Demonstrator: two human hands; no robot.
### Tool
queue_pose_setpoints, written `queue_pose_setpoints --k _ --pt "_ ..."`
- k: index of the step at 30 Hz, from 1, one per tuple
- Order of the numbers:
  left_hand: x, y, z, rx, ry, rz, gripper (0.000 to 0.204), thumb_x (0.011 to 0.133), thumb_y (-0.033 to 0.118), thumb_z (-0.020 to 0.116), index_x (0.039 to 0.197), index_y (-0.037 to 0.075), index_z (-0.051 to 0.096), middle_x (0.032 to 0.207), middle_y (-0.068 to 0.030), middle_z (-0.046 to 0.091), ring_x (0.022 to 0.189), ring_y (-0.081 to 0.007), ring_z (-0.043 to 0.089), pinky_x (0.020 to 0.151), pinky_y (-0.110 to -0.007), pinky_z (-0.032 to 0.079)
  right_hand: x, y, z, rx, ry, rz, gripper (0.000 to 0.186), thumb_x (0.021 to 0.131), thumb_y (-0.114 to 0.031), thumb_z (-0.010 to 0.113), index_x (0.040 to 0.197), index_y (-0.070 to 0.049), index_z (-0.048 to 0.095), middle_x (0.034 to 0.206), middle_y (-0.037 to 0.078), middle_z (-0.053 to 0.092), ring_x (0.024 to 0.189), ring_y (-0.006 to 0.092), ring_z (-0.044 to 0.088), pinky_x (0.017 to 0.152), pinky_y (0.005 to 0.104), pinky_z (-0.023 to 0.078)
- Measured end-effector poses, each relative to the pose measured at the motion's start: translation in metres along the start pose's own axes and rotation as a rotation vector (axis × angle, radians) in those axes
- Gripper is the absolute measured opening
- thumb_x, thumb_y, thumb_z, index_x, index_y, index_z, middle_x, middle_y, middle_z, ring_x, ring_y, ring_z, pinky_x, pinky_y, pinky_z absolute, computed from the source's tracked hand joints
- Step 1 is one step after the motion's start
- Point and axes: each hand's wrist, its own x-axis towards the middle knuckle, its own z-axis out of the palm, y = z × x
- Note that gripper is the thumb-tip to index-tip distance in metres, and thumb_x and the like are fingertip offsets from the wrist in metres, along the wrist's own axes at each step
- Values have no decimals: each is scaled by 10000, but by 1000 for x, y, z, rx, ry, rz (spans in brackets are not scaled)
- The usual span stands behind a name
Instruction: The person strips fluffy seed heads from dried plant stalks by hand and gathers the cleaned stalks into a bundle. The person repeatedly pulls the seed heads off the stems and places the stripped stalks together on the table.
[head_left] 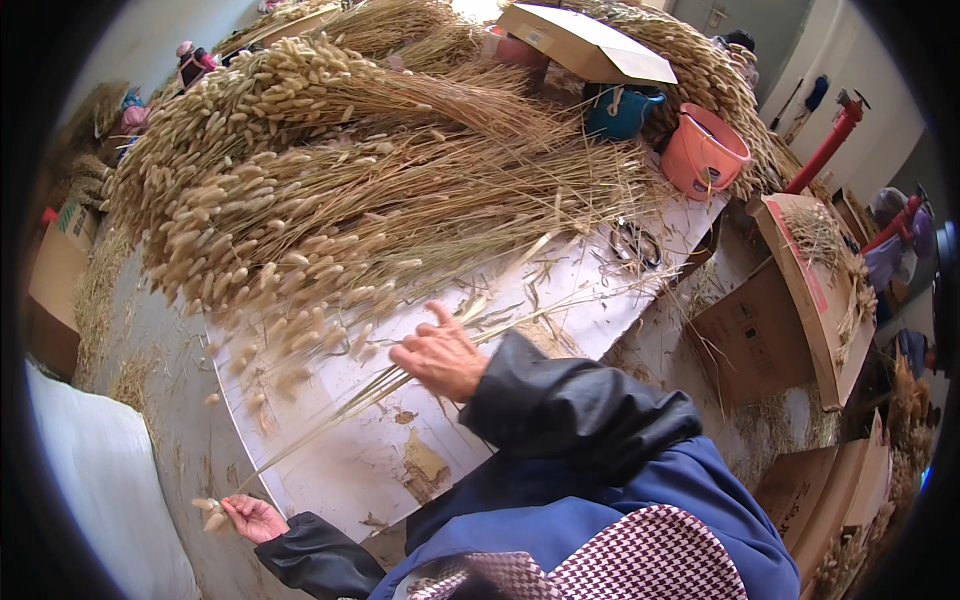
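Low at the left, my left hand [256,519] pinches a few dried grass stems just below their fluffy pale heads [211,514], beyond the white tabletop's edge. Long thin stems [345,408] run from there up to the right, across the board and beneath my right hand [442,356]. That hand hovers over or rests on them, with its fingers apart and one stretched out; whether it touches the stems is unclear. A big heap of dried bunny-tail grass [330,200] covers the far part of the white table [300,478], heads to the left, stalks to the right.
A pair of scissors [640,243] appears to lie at the table's right. Behind stand an orange bucket [703,150], a teal bucket [618,112] and a cardboard box [590,42]. Open cartons [757,335] and a red post [830,145] are on the right. Another person [192,66] is far left.
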Motion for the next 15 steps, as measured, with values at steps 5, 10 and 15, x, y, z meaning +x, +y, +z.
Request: queue_pose_setpoints --k 5,10,15 --pt "0 10 -11 -126 -18 6 161 924 129 511 964 -21 556 734 -38 504 625 -104 495 573 -213 482 -46 15 -110 -153 119 -93 102 781 -130 587 874 -116 547 702 -18 541 683 144 550 874 404 360" --pt "10 -71 9 -191 109 -184 121 913 96 519 957 -8 564 781 -61 583 620 -86 534 526 -200 506 -82 15 -190 -321 172 92 170 730 -195 677 679 -112 538 579 -4 485 544 167 498 597 301 371" --pt "2 -160 59 133 441 -241 62 886 106 567 900 51 593 771 -9 608 629 -65 571 517 -167 503 -105 119 -160 -375 145 254 90 703 -116 640 751 -109 564 687 37 599 703 213 572 736 341 370"
